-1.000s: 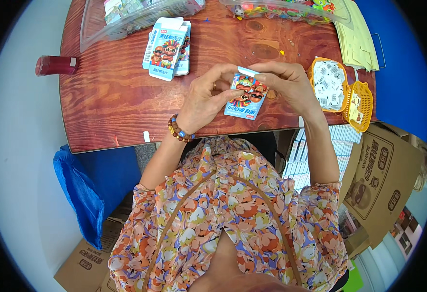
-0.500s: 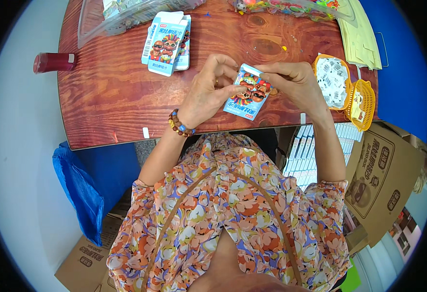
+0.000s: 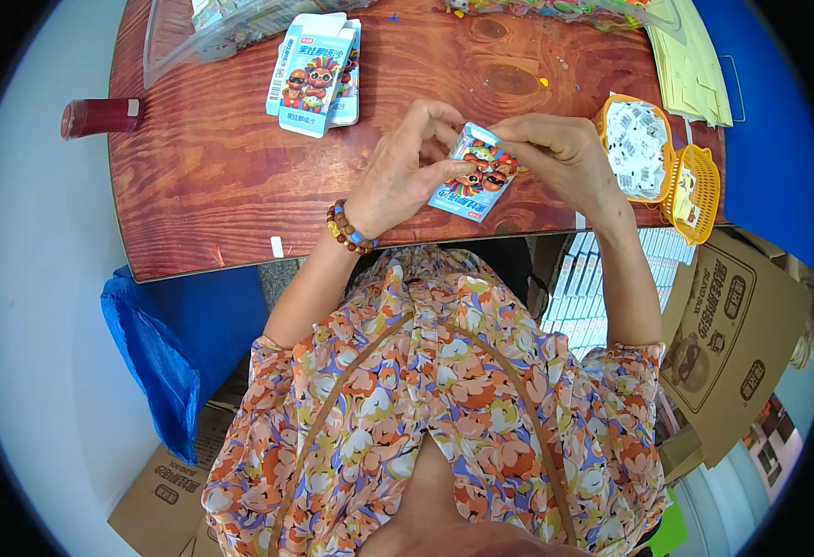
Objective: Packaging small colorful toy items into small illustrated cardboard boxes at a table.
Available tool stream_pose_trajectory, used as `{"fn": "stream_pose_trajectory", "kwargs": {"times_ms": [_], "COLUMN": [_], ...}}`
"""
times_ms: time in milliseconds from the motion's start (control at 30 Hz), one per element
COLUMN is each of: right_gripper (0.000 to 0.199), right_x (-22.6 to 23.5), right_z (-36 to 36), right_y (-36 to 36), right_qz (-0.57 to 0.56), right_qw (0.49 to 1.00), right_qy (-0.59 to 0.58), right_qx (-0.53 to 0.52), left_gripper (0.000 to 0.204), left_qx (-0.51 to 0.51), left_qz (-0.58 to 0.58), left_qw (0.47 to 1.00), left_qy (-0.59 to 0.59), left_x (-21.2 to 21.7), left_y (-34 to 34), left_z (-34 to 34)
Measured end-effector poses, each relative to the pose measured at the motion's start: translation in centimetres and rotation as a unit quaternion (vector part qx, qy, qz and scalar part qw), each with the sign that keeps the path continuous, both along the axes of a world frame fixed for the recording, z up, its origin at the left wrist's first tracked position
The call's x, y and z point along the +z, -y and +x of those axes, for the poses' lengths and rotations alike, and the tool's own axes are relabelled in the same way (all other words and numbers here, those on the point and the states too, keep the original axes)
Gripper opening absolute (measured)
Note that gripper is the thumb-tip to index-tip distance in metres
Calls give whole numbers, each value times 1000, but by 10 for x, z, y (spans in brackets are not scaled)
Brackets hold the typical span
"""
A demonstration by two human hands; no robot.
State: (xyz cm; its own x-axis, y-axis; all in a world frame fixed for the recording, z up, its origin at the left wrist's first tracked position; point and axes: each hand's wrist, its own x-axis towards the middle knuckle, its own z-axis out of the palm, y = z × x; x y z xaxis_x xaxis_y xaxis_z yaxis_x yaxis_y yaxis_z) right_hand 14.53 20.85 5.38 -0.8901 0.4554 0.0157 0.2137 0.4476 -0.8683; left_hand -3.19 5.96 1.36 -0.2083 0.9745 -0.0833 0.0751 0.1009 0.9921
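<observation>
A small light-blue carton (image 3: 478, 178) printed with cartoon figures is held over the near edge of the wooden table (image 3: 212, 186). My left hand (image 3: 407, 167), with a bead bracelet at the wrist, grips its left side and top corner. My right hand (image 3: 560, 153) pinches the carton's upper right end, fingers on its flap. A short stack of the same blue cartons (image 3: 314, 70) lies flat on the table farther back to the left.
Two orange mesh baskets (image 3: 653, 148) with small white packets sit at the right. A clear plastic tray (image 3: 231, 28) and a bag of colourful pieces (image 3: 565, 9) lie at the far edge. A dark red bottle (image 3: 101, 116) lies at left. Cardboard boxes (image 3: 732, 334) stand below right.
Both hands have kept hold of the blue carton and shifted slightly on its top end; the view has moved a little, so the table sits lower in the picture.
</observation>
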Motion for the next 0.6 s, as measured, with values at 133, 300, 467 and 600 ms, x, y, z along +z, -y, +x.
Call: {"fn": "stream_pose_trajectory", "kwargs": {"times_ms": [133,300,467,600], "right_gripper": [17,22,25,31], "right_x": [-4,6,-6,-17], "right_z": [3,5,15,22], "right_y": [0,4,17,21], "right_qz": [74,151,165,-110], "right_qw": [997,988,986,992], "right_qy": [-20,7,-34,-43], "right_qx": [24,35,-2,-49], "left_gripper": [48,51,51,45], "left_qx": [2,27,22,19], "left_qz": [-6,1,10,19], "left_qw": [1000,1000,1000,999], "left_qy": [-22,-4,7,25], "left_x": [-2,0,0,-9], "left_y": [0,-1,0,0], "left_z": [4,11,14,16]}}
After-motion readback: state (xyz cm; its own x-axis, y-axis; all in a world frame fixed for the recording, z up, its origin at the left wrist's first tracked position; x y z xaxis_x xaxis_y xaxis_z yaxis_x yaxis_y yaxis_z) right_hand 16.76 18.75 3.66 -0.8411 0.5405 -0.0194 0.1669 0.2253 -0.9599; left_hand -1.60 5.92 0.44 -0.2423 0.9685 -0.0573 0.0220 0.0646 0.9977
